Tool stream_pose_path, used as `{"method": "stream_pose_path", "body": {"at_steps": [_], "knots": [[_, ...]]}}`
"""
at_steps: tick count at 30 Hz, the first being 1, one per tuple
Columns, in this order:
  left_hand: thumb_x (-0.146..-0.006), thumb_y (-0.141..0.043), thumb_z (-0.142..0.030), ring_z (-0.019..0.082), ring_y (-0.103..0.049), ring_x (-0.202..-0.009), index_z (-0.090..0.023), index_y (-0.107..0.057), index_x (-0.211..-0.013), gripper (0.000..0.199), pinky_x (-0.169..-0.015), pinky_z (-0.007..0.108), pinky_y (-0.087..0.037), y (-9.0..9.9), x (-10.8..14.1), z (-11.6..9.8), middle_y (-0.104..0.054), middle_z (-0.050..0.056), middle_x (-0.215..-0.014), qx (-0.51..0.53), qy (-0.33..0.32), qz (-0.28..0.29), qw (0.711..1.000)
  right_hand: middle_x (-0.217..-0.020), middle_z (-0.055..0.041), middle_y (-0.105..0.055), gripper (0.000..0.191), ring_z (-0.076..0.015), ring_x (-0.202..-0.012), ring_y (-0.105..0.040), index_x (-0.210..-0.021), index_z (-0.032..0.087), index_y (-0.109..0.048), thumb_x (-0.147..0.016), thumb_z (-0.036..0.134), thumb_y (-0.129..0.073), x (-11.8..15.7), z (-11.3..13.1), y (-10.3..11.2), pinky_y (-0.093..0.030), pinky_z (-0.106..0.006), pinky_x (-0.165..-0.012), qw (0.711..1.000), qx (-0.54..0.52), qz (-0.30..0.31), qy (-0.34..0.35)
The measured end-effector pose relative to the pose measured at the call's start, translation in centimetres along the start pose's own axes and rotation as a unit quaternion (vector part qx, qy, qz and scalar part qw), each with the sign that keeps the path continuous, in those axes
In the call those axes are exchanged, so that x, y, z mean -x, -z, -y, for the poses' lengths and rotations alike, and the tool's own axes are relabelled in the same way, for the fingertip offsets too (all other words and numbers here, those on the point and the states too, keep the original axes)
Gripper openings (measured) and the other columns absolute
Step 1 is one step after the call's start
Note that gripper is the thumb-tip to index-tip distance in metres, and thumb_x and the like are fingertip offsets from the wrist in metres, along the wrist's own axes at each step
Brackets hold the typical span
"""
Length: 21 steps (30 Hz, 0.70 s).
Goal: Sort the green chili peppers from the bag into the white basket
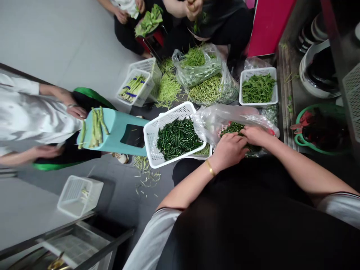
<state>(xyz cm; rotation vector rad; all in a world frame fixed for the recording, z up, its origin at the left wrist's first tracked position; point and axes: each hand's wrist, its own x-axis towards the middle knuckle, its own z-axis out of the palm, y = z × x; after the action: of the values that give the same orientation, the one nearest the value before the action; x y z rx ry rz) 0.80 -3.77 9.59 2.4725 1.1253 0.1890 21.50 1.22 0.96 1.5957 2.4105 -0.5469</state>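
On the left, we see a person in white (36,108) by a blue stool (115,123). Next comes grey floor (118,195), then a white basket (153,148) of green chilies (178,138). Our left hand (232,146) and right hand (253,135) reach green veggies (233,128) in a clear bag (208,122); we can't tell if they grip. Then come a pink panel (270,28) and a green tub (302,141).

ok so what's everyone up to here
The person's left hand and right hand are both at a clear plastic bag of dark green produce. Beside it, a white basket holds what look like green chillies. To the left, a co-worker sits by a blue stool bearing green stalks. Two more people are opposite, near leafy greens.
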Motion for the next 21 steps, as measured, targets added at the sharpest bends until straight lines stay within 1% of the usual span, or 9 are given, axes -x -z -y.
{"method": "stream_pose_path", "body": {"at_steps": [2, 4, 7, 9, 12, 14, 16, 18, 21], "knots": [[-0.087, -0.062, -0.031, 0.037, -0.065, -0.110, -0.017, -0.074, -0.106, 0.026, -0.101, 0.053, -0.045, -2.5, -0.1, 0.7, -0.072, 0.020, -0.103, -0.010, 0.059, 0.128, 0.990, -0.108, -0.0187, -0.067, 0.031, -0.0290, -0.095, -0.067, -0.109, 0.013, -0.070, -0.097, 0.022, -0.043, -0.6, 0.8, 0.8, -0.049, -0.035, -0.080, 0.999, 0.040, 0.003, -0.028], [-0.081, -0.070, -0.032, 0.039, -0.069, -0.099, -0.015, -0.076, -0.096, 0.023, -0.093, 0.053, -0.049, -3.8, 0.3, 2.0, -0.072, 0.021, -0.096, 0.006, 0.099, 0.227, 0.969, -0.106, -0.0190, -0.069, 0.035, -0.0288, -0.094, -0.068, -0.106, 0.012, -0.071, -0.099, 0.024, -0.039, -1.4, 2.2, 0.7, -0.050, -0.034, -0.078, 0.998, 0.054, 0.002, -0.029], [-0.078, -0.074, -0.036, 0.039, -0.070, -0.094, -0.017, -0.077, -0.085, 0.021, -0.087, 0.049, -0.051, -2.8, 1.4, 3.4, -0.073, 0.018, -0.090, 0.011, 0.103, 0.285, 0.953, -0.111, -0.0199, -0.070, 0.036, -0.0302, -0.100, -0.068, -0.105, 0.012, -0.073, -0.099, 0.032, -0.045, -3.1, 4.6, -0.5, -0.052, -0.034, -0.079, 0.999, 0.049, 0.018, 0.000], [-0.085, -0.065, -0.038, 0.036, -0.070, -0.093, -0.019, -0.076, -0.088, 0.023, -0.086, 0.045, -0.051, -1.2, 1.6, 3.9, -0.074, 0.016, -0.090, -0.007, 0.106, 0.258, 0.960, -0.113, -0.0214, -0.070, 0.031, -0.0312, -0.103, -0.068, -0.106, 0.010, -0.073, -0.095, 0.031, -0.053, -4.4, 5.6, -1.2, -0.053, -0.035, -0.081, 0.998, 0.047, 0.035, -0.004], [-0.093, -0.052, -0.038, 0.030, -0.070, -0.093, -0.022, -0.074, -0.094, 0.028, -0.084, 0.038, -0.050, 0.4, 0.7, 4.6, -0.074, 0.012, -0.094, 0.009, 0.123, 0.167, 0.978, -0.110, -0.0222, -0.071, 0.024, -0.0311, -0.102, -0.068, -0.099, 0.009, -0.073, -0.089, 0.021, -0.056, -5.4, 5.2, -1.0, -0.054, -0.034, -0.079, 0.998, 0.017, 0.040, -0.040], [-0.094, -0.049, -0.035, 0.026, -0.069, -0.091, -0.021, -0.072, -0.087, 0.027, -0.084, 0.035, -0.049, -0.1, -0.7, 5.2, -0.073, 0.010, -0.091, 0.062, 0.139, 0.105, 0.983, -0.099, -0.0173, -0.073, 0.017, -0.0271, -0.092, -0.070, -0.088, 0.012, -0.071, -0.087, 0.021, -0.056, -5.2, 4.0, -0.4, -0.054, -0.030, -0.073, 0.995, -0.058, 0.038, -0.074], [-0.092, -0.053, -0.031, 0.022, -0.067, -0.084, -0.018, -0.067, -0.079, 0.023, -0.083, 0.033, -0.049, -1.9, -2.4, 5.6, -0.071, 0.008, -0.083, 0.149, 0.169, 0.055, 0.973, -0.081, -0.0094, -0.072, 0.014, -0.0199, -0.075, -0.069, -0.081, 0.016, -0.064, -0.088, 0.023, -0.053, -4.5, 2.8, 0.3, -0.052, -0.025, -0.064, 0.974, -0.189, 0.038, -0.115], [-0.088, -0.059, -0.027, 0.017, -0.065, -0.076, -0.016, -0.062, -0.076, 0.016, -0.077, 0.030, -0.050, -4.4, -4.1, 5.6, -0.068, 0.005, -0.075, 0.283, 0.219, 0.032, 0.933, -0.066, -0.0026, -0.066, 0.013, -0.0136, -0.059, -0.063, -0.079, 0.018, -0.056, -0.089, 0.021, -0.049, -3.6, 2.2, 0.6, -0.050, -0.021, -0.056, 0.931, -0.336, 0.029, -0.142], [-0.087, -0.061, -0.021, 0.010, -0.061, -0.061, -0.015, -0.055, -0.076, 0.014, -0.064, 0.023, -0.049, -7.7, -5.5, 5.4, -0.063, 0.000, -0.066, 0.503, 0.297, 0.042, 0.810, -0.053, 0.0036, -0.056, 0.011, -0.0098, -0.047, -0.055, -0.077, 0.020, -0.048, -0.088, 0.018, -0.050, -2.5, 2.4, 0.4, -0.045, -0.018, -0.049, 0.880, -0.453, 0.013, -0.144]]}}
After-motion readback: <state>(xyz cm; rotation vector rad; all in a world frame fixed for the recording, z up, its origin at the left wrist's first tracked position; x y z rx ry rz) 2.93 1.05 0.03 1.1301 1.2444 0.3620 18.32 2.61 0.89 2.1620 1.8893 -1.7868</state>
